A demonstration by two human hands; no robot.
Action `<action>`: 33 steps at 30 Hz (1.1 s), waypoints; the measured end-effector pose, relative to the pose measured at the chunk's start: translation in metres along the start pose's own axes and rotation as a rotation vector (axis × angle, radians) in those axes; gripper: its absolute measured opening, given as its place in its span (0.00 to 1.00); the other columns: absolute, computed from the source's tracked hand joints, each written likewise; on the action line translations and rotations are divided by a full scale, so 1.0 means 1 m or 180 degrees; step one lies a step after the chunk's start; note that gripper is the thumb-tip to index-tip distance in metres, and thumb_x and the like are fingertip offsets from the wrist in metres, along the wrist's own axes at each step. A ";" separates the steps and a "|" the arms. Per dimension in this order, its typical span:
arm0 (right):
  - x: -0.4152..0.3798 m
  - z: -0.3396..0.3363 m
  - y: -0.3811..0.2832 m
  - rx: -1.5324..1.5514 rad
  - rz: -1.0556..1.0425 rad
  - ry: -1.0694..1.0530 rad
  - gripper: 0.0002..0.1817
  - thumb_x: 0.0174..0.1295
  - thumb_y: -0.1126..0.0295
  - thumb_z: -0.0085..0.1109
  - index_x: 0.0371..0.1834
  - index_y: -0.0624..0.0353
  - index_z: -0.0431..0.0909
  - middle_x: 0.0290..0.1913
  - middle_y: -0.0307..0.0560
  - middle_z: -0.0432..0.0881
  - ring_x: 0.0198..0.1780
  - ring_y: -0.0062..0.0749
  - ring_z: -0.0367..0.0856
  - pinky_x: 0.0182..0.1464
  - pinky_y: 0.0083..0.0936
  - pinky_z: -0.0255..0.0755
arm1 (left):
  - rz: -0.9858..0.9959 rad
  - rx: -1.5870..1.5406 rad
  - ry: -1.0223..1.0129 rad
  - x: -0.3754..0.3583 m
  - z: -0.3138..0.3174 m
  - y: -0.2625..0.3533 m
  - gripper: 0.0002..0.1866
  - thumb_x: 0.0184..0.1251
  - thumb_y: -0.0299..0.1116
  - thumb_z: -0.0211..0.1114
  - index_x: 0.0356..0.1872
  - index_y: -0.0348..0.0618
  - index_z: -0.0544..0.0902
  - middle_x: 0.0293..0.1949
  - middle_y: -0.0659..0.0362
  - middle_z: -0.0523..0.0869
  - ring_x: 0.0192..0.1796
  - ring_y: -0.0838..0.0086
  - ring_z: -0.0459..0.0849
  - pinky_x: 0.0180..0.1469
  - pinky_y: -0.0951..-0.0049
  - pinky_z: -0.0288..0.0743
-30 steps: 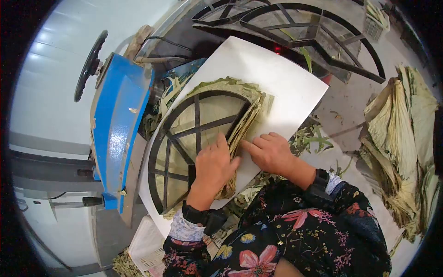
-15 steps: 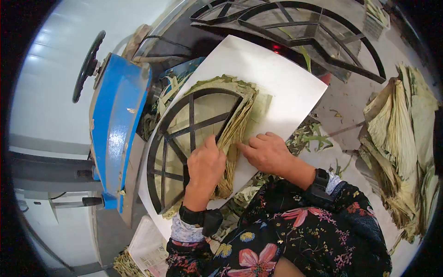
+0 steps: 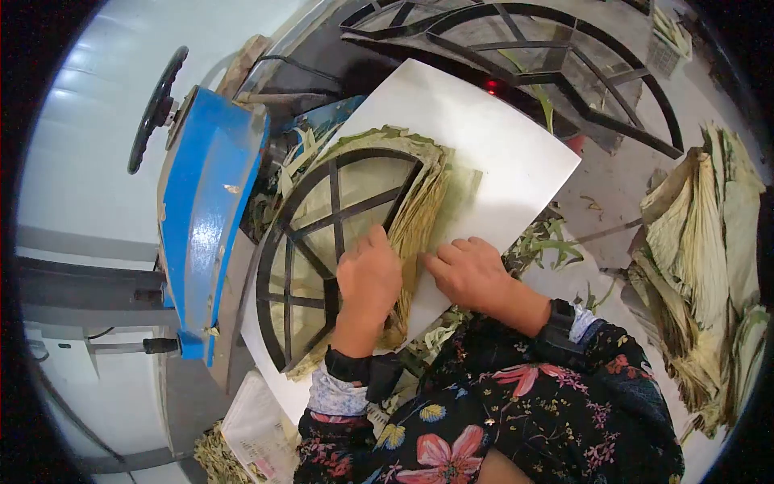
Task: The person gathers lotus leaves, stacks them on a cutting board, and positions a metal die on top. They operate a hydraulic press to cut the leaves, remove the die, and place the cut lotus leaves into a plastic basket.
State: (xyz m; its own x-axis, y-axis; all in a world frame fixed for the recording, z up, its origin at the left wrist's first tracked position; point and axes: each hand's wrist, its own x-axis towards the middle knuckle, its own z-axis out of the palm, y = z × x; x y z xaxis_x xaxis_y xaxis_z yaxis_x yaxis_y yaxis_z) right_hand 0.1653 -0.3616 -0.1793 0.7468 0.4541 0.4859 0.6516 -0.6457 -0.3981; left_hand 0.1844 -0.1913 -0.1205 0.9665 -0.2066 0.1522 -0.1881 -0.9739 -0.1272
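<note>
On a white board (image 3: 492, 137), a fan-shaped black frame (image 3: 330, 216) with crossbars lies over a stack of yellow-green leaves (image 3: 423, 214), whose layered edges stick out past the frame's right side. The left hand (image 3: 369, 270) is curled at that side, against the frame and leaf edges; its fingertips are hidden, so what its grip holds cannot be told. The right hand (image 3: 468, 273) has bent fingers, the index fingertip at the leaves' outer edge; whether it pinches any is unclear. Light, even pressure from both sides probably works best, keeping the frame flat, since dry-looking leaves may tear.
</note>
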 end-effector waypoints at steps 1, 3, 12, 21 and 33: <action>0.000 -0.001 0.000 0.0005 -0.0019 0.0056 0.10 0.47 0.68 0.58 0.35 0.53 0.77 0.27 0.38 0.72 0.31 0.32 0.76 0.32 0.32 0.69 | 0.0055 0.0007 0.0081 0.000 0.002 0.001 0.10 0.53 0.30 0.60 0.35 0.38 0.72 0.30 0.50 0.82 0.30 0.55 0.83 0.34 0.58 0.77; 0.001 0.000 0.001 0.0032 -0.0023 0.0057 0.11 0.47 0.68 0.58 0.36 0.53 0.77 0.27 0.38 0.72 0.30 0.32 0.76 0.31 0.31 0.69 | -0.0009 0.0045 -0.0102 0.001 -0.002 0.004 0.15 0.53 0.31 0.61 0.40 0.37 0.72 0.32 0.49 0.82 0.33 0.56 0.83 0.36 0.59 0.77; 0.003 -0.002 0.000 -0.0018 -0.0038 0.0185 0.18 0.44 0.69 0.59 0.43 0.51 0.79 0.26 0.35 0.72 0.28 0.29 0.75 0.30 0.28 0.68 | 0.0104 -0.0072 -0.0626 -0.004 -0.017 0.012 0.48 0.41 0.45 0.74 0.61 0.25 0.61 0.41 0.45 0.79 0.44 0.57 0.80 0.49 0.61 0.74; 0.002 -0.003 0.000 0.0008 -0.0123 0.0320 0.17 0.44 0.69 0.58 0.41 0.55 0.76 0.28 0.37 0.74 0.28 0.31 0.75 0.29 0.31 0.67 | -0.0019 -0.0047 -0.0344 -0.007 -0.012 0.011 0.41 0.45 0.37 0.67 0.60 0.25 0.62 0.39 0.44 0.79 0.37 0.52 0.81 0.41 0.60 0.77; 0.005 0.000 0.000 -0.0265 -0.0318 0.0179 0.15 0.41 0.69 0.61 0.36 0.52 0.76 0.27 0.39 0.76 0.29 0.35 0.77 0.33 0.31 0.71 | 0.0360 -0.0006 0.0008 -0.028 -0.019 0.014 0.25 0.56 0.27 0.53 0.56 0.23 0.69 0.32 0.51 0.80 0.33 0.60 0.81 0.38 0.65 0.76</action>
State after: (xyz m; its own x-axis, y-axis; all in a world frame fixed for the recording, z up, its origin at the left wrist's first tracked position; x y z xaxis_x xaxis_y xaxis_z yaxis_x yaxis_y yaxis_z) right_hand 0.1690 -0.3590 -0.1765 0.6687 0.4849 0.5637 0.7072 -0.6489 -0.2808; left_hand 0.1517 -0.2008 -0.1079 0.9386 -0.3155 0.1395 -0.2964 -0.9445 -0.1419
